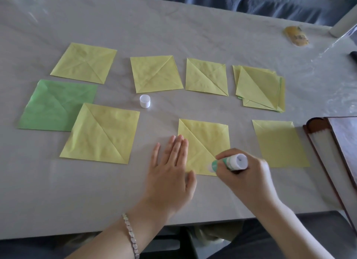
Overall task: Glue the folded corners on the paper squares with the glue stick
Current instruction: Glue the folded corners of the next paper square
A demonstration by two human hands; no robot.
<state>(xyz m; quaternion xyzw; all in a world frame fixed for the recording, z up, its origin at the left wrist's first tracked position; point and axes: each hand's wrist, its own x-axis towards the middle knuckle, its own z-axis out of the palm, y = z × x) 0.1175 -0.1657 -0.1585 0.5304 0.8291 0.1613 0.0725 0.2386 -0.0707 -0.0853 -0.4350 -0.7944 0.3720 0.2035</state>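
Observation:
My right hand grips a green and white glue stick, its tip pressed on the near corner of a yellow folded paper square. My left hand lies flat, fingers spread, on the left edge of that square and the table. The glue stick's white cap stands upright behind. Several other yellow squares lie around: a large one to the left, one to the right, three in the back row, and a stack. A green square lies far left.
A grey cloth covers the table. A dark wooden box sits along the right edge. A yellowish packet and a white tube lie at the back right. A bracelet is on my left wrist.

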